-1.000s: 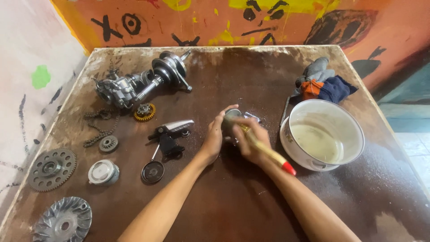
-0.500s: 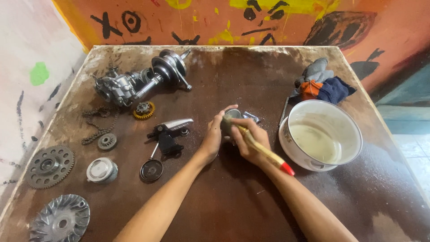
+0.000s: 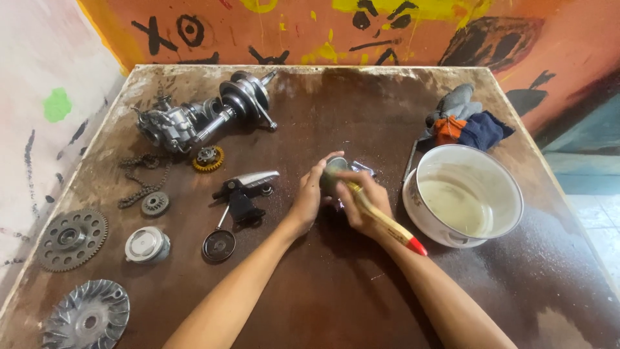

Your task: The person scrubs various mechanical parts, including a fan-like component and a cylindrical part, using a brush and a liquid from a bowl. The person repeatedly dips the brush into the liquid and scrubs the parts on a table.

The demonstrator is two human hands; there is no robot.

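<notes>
While left hand [image 3: 309, 201] cups a metal part [image 3: 336, 173], right [image 3: 363, 201] grips a brush [image 3: 387, 223] — both hands full.

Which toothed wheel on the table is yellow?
The small gear beside the crankshaft assembly. The large sprocket and the little sprocket by the chain are grey.

Both bare forearms enter from the lower edge and converge toward the centre. The left hand [image 3: 309, 201] is cupped, thumb and fingers curled inward around what it grips. The right hand [image 3: 361, 205] lies just beside it, fingers folded in a closed grasp, wrist bent slightly, knuckles turned up.
</notes>
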